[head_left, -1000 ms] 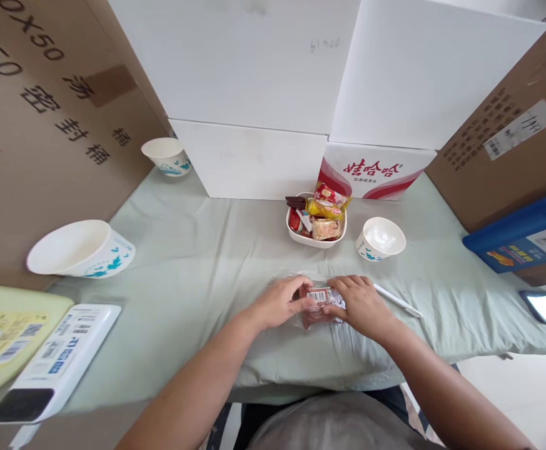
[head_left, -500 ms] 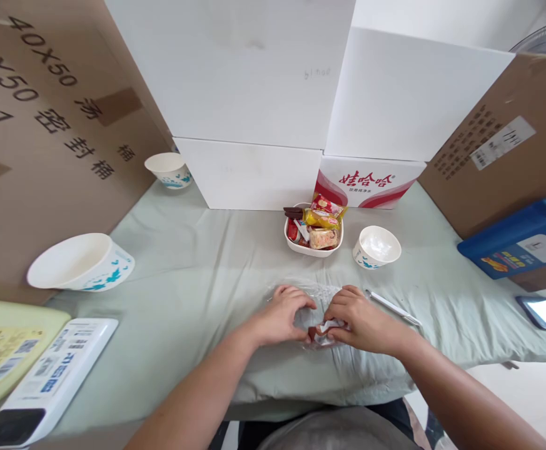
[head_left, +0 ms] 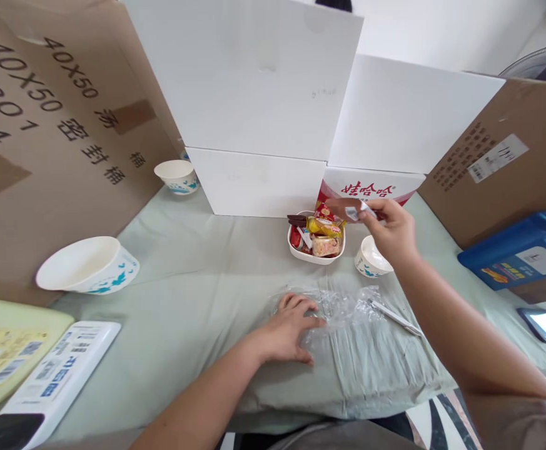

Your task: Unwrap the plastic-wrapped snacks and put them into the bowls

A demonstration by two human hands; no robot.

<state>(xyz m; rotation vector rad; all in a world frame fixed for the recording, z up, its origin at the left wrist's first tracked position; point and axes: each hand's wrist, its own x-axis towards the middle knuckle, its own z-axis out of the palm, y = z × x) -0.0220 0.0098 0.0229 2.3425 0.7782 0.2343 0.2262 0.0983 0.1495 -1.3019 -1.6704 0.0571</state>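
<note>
My right hand [head_left: 391, 230] is raised at the back right and pinches a flat reddish-brown packet [head_left: 343, 207] with a white part near the fingers. What is inside the packet cannot be made out. Below and left of that hand stands a white oval bowl [head_left: 311, 256] heaped with wrapped snacks, among them a yellow packet [head_left: 325, 226]. My left hand [head_left: 293, 328] rests on the table with its fingers spread, at the left end of a crumpled sheet of clear plastic [head_left: 348, 306]. It holds nothing.
A small paper bowl [head_left: 370, 265] stands under my right forearm. A slim white tool [head_left: 397, 317] lies beside the plastic. Two paper bowls, a large one [head_left: 113, 270] and a farther one [head_left: 179, 181], stand left. White boxes [head_left: 258, 184] wall the back; a blue bottle [head_left: 516, 253] stands right.
My right hand has lifted from the plastic and moved up and forward with the brown packet. My left hand has stayed near its place, fingers now spread. The view has shifted slightly.
</note>
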